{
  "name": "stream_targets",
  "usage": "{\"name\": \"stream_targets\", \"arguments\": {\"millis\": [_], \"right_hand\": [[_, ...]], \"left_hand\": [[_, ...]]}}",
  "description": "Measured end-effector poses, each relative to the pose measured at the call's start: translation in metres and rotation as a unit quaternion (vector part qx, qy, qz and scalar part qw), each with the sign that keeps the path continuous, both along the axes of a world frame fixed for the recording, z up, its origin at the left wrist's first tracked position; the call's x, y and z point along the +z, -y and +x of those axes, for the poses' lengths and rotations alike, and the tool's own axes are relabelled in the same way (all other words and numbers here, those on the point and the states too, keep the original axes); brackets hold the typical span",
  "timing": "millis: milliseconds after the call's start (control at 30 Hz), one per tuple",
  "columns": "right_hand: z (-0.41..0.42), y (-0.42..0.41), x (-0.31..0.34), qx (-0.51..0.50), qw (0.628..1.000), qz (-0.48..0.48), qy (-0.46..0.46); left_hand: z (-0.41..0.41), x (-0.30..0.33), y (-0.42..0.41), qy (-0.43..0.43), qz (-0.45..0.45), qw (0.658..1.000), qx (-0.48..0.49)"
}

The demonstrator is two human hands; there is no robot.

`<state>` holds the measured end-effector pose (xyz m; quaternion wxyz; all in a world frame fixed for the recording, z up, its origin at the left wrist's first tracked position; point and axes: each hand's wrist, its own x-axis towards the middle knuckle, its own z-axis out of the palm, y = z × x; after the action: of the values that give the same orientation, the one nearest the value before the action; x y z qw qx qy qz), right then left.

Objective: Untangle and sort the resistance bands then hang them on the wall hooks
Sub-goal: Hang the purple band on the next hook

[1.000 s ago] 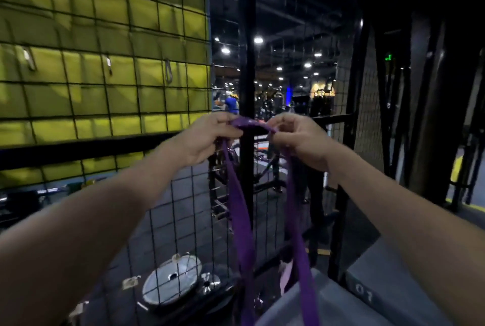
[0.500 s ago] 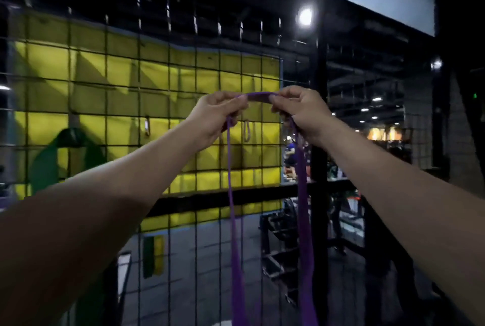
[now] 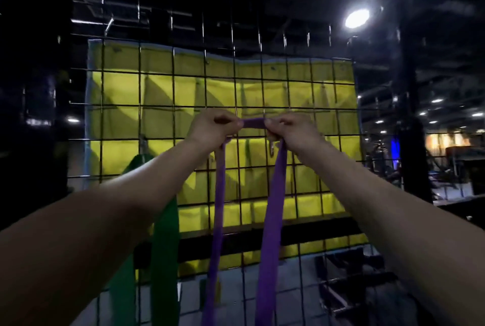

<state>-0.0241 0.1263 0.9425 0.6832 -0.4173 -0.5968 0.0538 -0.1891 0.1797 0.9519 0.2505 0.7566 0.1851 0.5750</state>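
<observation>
Two hands up at the wire grid [image 3: 157,126]: left hand [image 3: 212,129] and right hand [image 3: 294,130] each pinch the top of one purple band [image 3: 273,207], its two strands hanging down. One green band [image 3: 165,247] hangs on the grid, left.

You get dim scene, dark surround. Round white ceiling spotlight [image 3: 357,18] upper right flares, blown out. Yellow fabric panel behind black wire grid [image 3: 157,89] glows brightest, creased folds casting diagonal shadows. Small ceiling lights far right smeared. Forearms near bottom edges soft, stretched by wide-angle lens. Overall slight blur, possibly motion. Corners fall near black.
</observation>
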Motion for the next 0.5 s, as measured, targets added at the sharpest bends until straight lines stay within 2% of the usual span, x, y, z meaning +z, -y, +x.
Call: {"name": "stream_targets", "arguments": {"millis": [300,400,500], "right_hand": [[-0.029,-0.062,-0.019,0.066,0.997,-0.046,0.009],[-0.025,-0.061,-0.017,0.035,0.996,-0.046,0.067],[-0.023,-0.056,-0.017,0.001,0.984,-0.053,0.173]], "left_hand": [[-0.039,-0.024,-0.044,0.012,0.010,0.996,0.090],[-0.043,-0.029,-0.048,0.006,0.023,0.994,0.103],[-0.042,-0.033,-0.051,0.016,0.034,0.992,0.120]]}}
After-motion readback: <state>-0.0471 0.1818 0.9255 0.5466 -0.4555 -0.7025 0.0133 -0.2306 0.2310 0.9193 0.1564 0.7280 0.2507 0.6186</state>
